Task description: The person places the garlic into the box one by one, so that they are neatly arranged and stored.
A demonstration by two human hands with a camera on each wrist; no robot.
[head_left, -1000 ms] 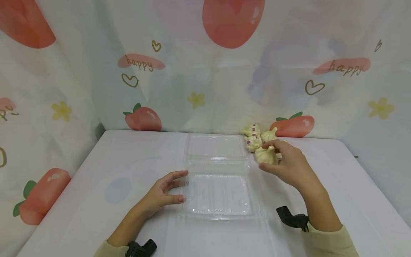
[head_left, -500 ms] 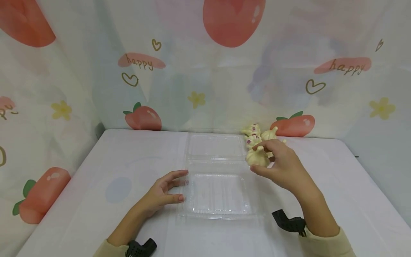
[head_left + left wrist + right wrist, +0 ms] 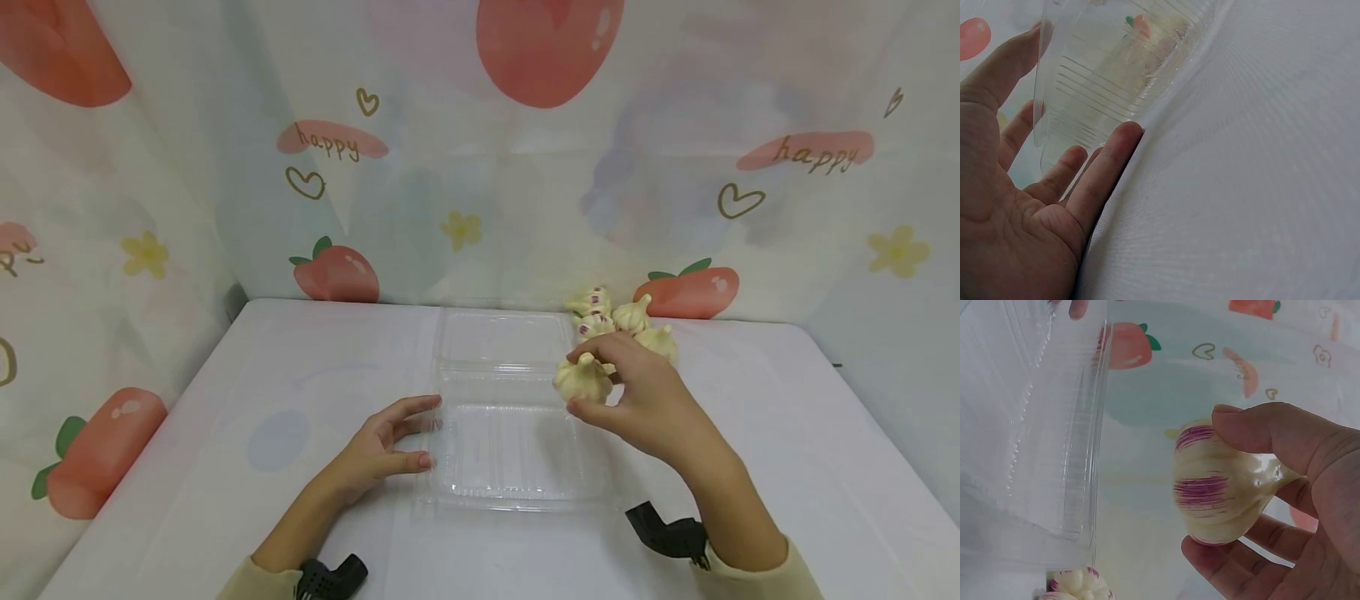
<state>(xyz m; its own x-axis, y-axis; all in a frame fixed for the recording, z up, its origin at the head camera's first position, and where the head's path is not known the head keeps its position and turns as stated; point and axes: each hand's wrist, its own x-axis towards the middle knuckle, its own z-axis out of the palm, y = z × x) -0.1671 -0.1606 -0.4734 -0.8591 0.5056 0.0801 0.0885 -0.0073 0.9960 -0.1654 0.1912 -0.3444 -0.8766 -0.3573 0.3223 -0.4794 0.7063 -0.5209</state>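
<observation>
Cream garlic (image 3: 582,381) is hanging, apparently over the right of the clear container (image 3: 495,454), the right hand (image 3: 651,402) pinching it; the relaxed left hand (image 3: 375,448) is touching the container's left edge, light pressure serving best.

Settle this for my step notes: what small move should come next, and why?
I'd probably ease the held garlic left, over the open box: the right grip has it near the box's right side, while the left grip is at its left side.
</observation>
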